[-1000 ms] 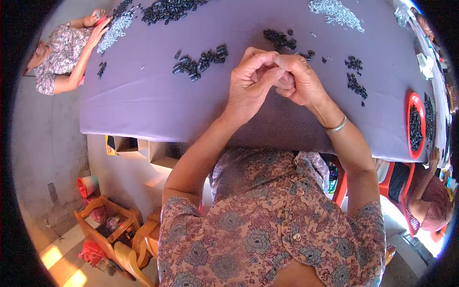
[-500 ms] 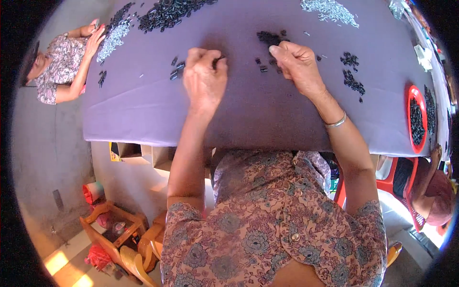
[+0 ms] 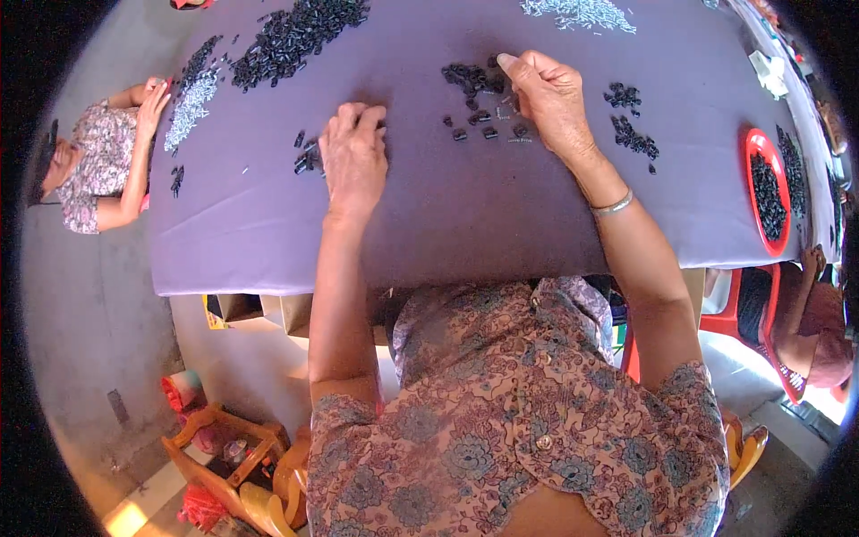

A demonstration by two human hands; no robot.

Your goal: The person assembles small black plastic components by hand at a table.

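Small black tube-shaped pieces lie in groups on the purple-covered table [image 3: 465, 215]. My left hand [image 3: 355, 161] is over the cloth with its fingers curled, just right of a little cluster of black pieces [image 3: 307, 157]. A dark bit shows by its fingertips, too small to make out. My right hand [image 3: 552, 103], a bangle on its wrist, is closed in a pinch of thumb and forefinger. It is beside a loose pile of black pieces [image 3: 470, 79], with several single ones spread below. Whatever its fingertips hold is hidden.
A big black heap [image 3: 300, 40] lies far left and a pale heap [image 3: 580, 12] at the far edge. More black pieces [image 3: 633, 134] lie right of my right hand. A red tray [image 3: 756, 143] of black pieces stands at the right. Another person [image 3: 112, 143] works at the left edge.
My left hand has shifted left toward the small black cluster. My right hand has moved slightly up and left. The whole view has shifted a little, and several pieces by the right hand now show.
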